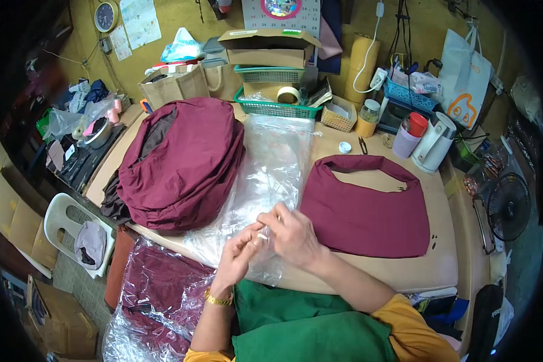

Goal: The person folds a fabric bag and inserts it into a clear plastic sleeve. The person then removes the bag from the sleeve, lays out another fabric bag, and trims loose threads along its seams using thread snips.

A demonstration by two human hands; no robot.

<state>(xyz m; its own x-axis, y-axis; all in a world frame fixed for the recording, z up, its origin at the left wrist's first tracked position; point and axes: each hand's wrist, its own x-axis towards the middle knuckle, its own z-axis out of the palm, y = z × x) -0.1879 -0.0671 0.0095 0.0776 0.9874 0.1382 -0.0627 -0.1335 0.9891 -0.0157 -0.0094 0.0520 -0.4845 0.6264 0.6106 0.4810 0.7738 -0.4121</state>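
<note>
My left hand (pixel 238 256), with a gold bracelet at the wrist, and my right hand (pixel 292 236) meet fingertip to fingertip above the table's front edge. Both are closed in a pinch at the near end of a clear plastic bag (pixel 268 265); the exact grip is partly hidden by my fingers. Beneath and beyond them lies a stack of clear plastic bags (pixel 271 157). A maroon fabric bag (pixel 365 211) with a broad shoulder strap lies flat to the right. On the left, maroon bags are heaped in a pile (pixel 184 160).
Plastic-wrapped maroon bags (pixel 163 283) sit below the front edge at left, near a white chair (pixel 72 223). Along the back stand a green basket (pixel 277 108), a jar (pixel 368 117), small scissors (pixel 362 145) and a white kettle (pixel 434 142). A fan (pixel 508 206) stands right.
</note>
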